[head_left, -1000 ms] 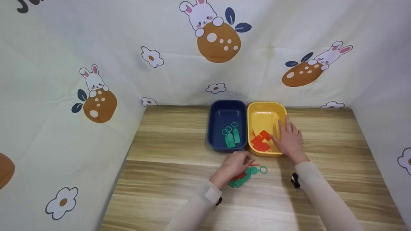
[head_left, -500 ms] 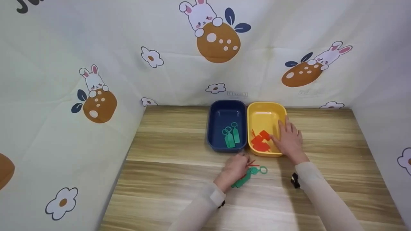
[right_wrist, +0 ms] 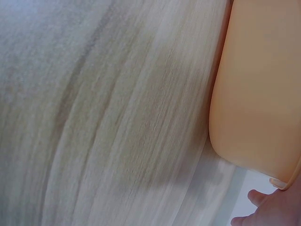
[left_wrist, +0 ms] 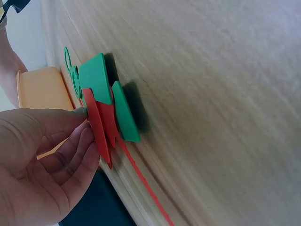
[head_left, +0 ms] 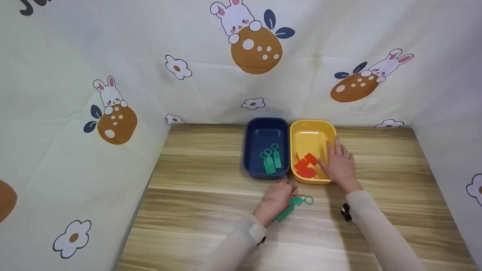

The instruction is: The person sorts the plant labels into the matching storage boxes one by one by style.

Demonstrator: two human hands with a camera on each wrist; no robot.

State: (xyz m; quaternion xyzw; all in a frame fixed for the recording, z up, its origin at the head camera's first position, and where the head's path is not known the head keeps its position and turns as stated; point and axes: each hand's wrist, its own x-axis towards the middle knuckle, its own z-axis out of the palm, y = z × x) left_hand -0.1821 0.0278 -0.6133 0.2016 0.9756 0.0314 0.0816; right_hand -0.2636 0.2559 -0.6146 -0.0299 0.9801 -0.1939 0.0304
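Note:
My left hand (head_left: 278,197) is low over the table in front of the two bins. In the left wrist view its thumb and fingers pinch a flat red plastic tag (left_wrist: 96,127), tilted up. Another red tag lies behind it, with a thin red strap (left_wrist: 141,176) trailing over the wood. Green tags with rings (left_wrist: 95,77) lie against these; in the head view the green tags (head_left: 285,213) are partly hidden by the hand. My right hand (head_left: 340,164) rests over the right rim of the yellow bin (head_left: 310,140), fingers extended, thumb toward the inside.
Several red tags (head_left: 305,172) lie in the near end of the yellow bin. Beside it on the left, touching or nearly so, stands a dark blue bin (head_left: 259,137) with green ring tags (head_left: 270,165). Behind the table (head_left: 188,169) hangs a printed cloth (head_left: 316,86).
My left hand has shifted slightly right and nearer, covering more of the pile; the red pieces in it show less in the head view. My right hand and both bins stay put.

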